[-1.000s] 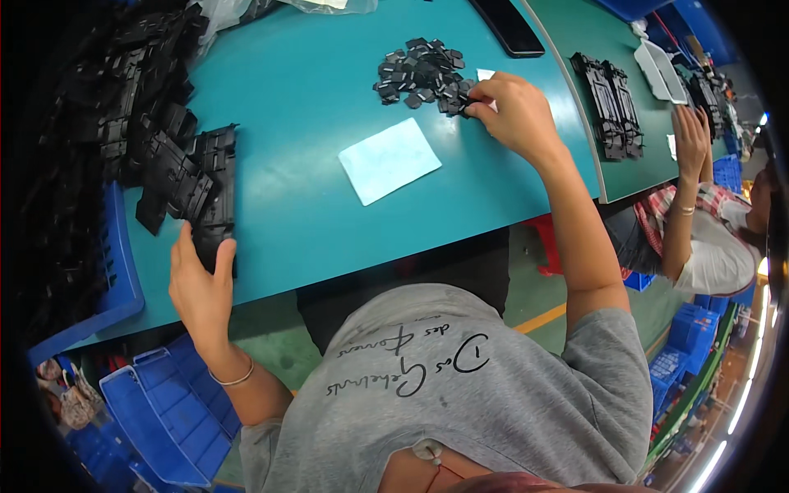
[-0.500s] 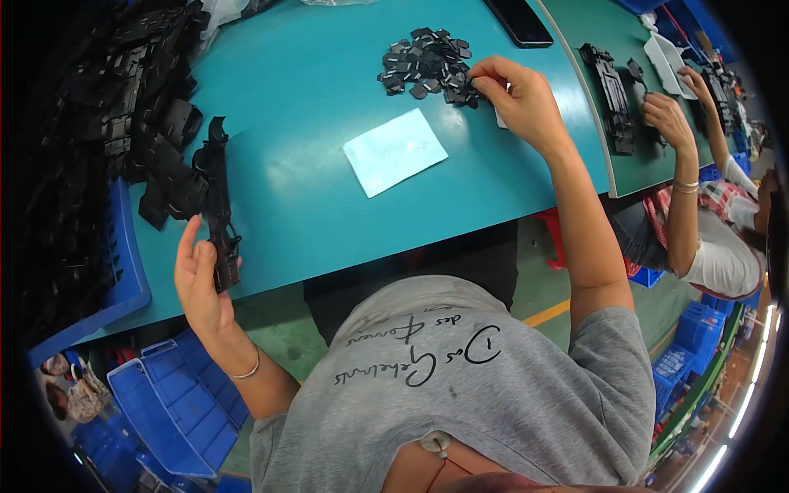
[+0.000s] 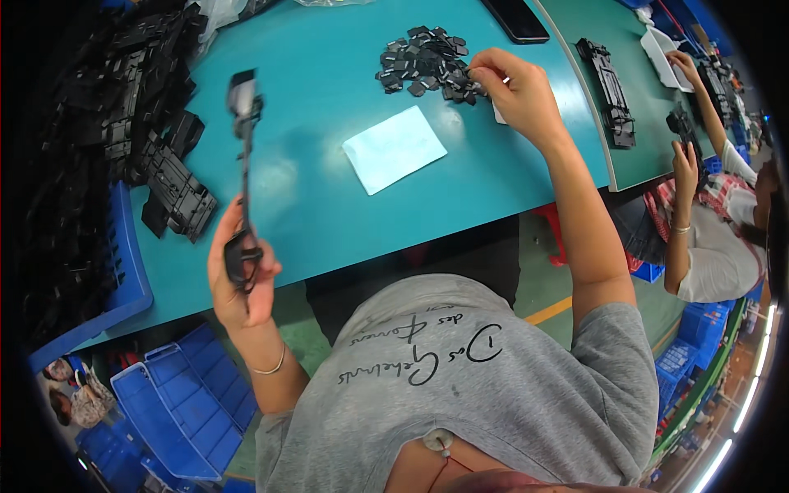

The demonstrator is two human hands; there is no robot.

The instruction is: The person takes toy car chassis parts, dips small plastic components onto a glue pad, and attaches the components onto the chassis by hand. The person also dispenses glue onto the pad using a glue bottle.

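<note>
My left hand (image 3: 238,275) is closed around the lower end of a long, narrow black plastic part (image 3: 245,160), which stands tilted up over the table's left side. Motion blurs the part's far end. At the right edge of a pile of small black plastic pieces (image 3: 421,62), my right hand (image 3: 522,94) pinches thumb and forefinger together on what looks like one small piece, mostly hidden by the fingertips. A pale folded sheet (image 3: 394,149) lies on the table between my hands. Something small and white (image 3: 499,115) shows under my right palm.
Several black molded parts (image 3: 131,90) are heaped on the left by a blue crate (image 3: 131,255); one black part (image 3: 181,193) lies beside them. A phone (image 3: 518,20) rests at the far edge. At the adjoining table on the right, co-workers' hands (image 3: 684,164) handle black parts near a white tray (image 3: 664,57).
My left hand has moved right and lifted the long black part off the heap's edge, turning it. My right hand stays at the pile. A co-worker's hand has drawn a black part nearer.
</note>
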